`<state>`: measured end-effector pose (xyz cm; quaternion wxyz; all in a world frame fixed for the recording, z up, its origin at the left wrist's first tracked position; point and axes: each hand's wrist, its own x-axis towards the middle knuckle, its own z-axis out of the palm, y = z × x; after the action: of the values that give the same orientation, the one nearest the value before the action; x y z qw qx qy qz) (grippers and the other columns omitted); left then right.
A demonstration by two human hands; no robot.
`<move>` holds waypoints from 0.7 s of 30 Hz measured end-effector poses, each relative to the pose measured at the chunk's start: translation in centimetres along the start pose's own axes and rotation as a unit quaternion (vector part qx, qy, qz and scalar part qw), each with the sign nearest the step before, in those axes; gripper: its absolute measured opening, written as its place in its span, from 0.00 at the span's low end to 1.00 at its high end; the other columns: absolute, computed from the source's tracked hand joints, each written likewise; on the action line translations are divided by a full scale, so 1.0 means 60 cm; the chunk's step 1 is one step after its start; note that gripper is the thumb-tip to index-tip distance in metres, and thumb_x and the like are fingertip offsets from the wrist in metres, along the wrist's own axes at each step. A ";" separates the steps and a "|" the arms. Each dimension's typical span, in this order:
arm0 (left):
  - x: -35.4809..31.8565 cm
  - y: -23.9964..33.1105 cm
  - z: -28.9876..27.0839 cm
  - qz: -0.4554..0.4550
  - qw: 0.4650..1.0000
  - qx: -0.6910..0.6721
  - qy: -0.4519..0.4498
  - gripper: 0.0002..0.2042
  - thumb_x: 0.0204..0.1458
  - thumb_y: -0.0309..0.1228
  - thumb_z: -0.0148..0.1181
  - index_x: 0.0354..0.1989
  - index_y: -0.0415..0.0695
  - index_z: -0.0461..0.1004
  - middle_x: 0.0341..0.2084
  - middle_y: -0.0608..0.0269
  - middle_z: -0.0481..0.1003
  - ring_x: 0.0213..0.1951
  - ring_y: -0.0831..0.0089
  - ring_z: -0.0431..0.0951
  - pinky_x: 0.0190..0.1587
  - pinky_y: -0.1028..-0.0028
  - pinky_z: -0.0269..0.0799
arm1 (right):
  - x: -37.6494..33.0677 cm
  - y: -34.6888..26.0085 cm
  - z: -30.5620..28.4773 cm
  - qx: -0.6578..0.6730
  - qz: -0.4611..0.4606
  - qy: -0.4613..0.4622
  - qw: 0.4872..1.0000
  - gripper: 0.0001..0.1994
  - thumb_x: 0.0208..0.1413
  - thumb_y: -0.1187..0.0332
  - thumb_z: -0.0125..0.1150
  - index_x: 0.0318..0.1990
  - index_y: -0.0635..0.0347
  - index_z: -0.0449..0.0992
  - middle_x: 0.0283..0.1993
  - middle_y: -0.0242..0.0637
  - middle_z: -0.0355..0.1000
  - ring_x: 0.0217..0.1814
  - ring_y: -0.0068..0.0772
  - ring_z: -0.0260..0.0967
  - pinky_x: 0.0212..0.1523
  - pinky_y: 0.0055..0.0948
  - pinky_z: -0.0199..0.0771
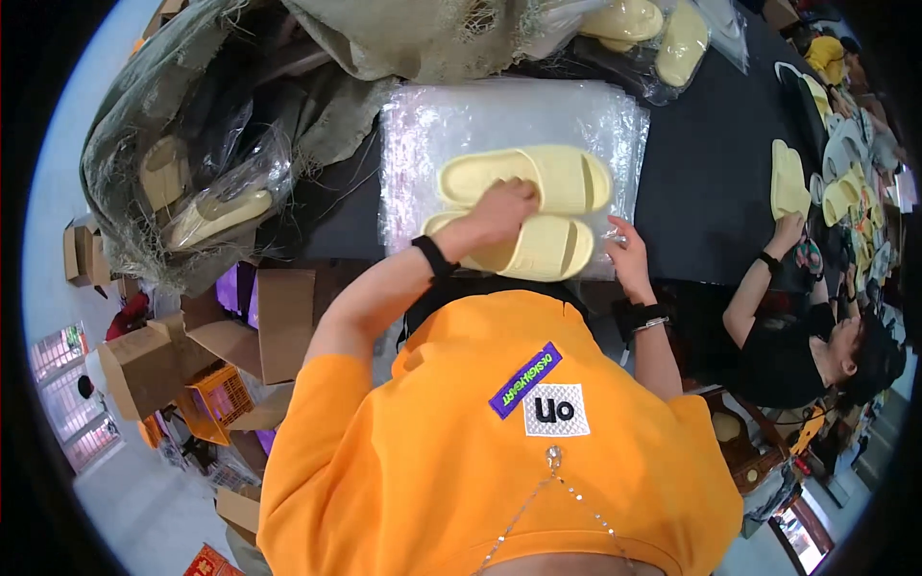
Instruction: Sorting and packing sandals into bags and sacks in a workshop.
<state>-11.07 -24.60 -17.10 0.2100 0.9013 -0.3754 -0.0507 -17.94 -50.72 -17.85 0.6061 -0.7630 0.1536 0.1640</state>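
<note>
A pair of pale yellow slide slippers lies side by side on a stack of clear plastic bags (pixel 514 110). The far slipper (pixel 571 180) and the near slipper (pixel 552 248) both have their strap ends toward the right. My left hand (pixel 501 211) reaches over the near slipper, with its curled fingers gripping the far slipper beside its strap. At the stack's right edge, my right hand (pixel 629 254) pinches a crinkled bit of clear plastic bag (pixel 613 235). Parts of both insoles are hidden beneath my left hand and wrist.
A frayed woven sack (pixel 115 163) at the left holds bagged slippers (pixel 226 216). More wrapped slippers (pixel 682 43) lie at the far right of the black table (pixel 706 192). A co-worker (pixel 783 331) handles a yellow slipper (pixel 788 178) on the right. Cardboard boxes (pixel 144 370) stand lower left.
</note>
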 end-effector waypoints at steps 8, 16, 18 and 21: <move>-0.118 -0.110 -0.033 -0.125 0.990 0.040 0.046 0.10 0.35 0.29 0.55 0.29 0.43 0.71 0.33 0.58 0.68 0.38 0.58 0.67 0.39 0.63 0.63 | 0.004 0.022 -0.007 0.002 0.015 0.035 0.999 0.12 0.48 0.75 0.54 0.43 0.61 0.71 0.38 0.33 0.67 0.33 0.23 0.63 0.35 0.22 0.64; -0.045 -0.011 -0.132 0.022 0.999 0.046 -0.012 0.09 0.32 0.25 0.54 0.26 0.41 0.70 0.32 0.56 0.66 0.38 0.57 0.66 0.38 0.62 0.64 | -0.018 -0.124 0.063 -0.103 -0.206 -0.114 0.966 0.34 0.43 0.67 0.61 0.59 0.59 0.54 0.62 0.47 0.50 0.62 0.41 0.50 0.54 0.30 0.59; -0.012 0.033 -0.136 0.088 0.995 0.019 0.042 0.09 0.31 0.25 0.53 0.26 0.40 0.69 0.31 0.55 0.66 0.37 0.56 0.66 0.36 0.62 0.64 | -0.006 -0.109 0.065 -0.094 -0.167 -0.127 0.973 0.32 0.41 0.73 0.58 0.58 0.61 0.56 0.56 0.49 0.59 0.59 0.39 0.55 0.54 0.30 0.58; 0.023 0.049 -0.130 0.073 0.996 -0.040 0.032 0.17 0.31 0.19 0.52 0.35 0.42 0.70 0.35 0.55 0.67 0.38 0.57 0.65 0.40 0.63 0.60 | -0.006 -0.127 0.035 -0.041 -0.143 -0.048 0.988 0.25 0.39 0.78 0.55 0.51 0.63 0.62 0.44 0.44 0.69 0.48 0.35 0.65 0.49 0.29 0.63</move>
<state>-10.08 -24.74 -8.69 0.2609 0.8637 -0.4307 -0.0213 -15.12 -46.98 -11.50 0.5980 -0.7927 0.0070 0.1186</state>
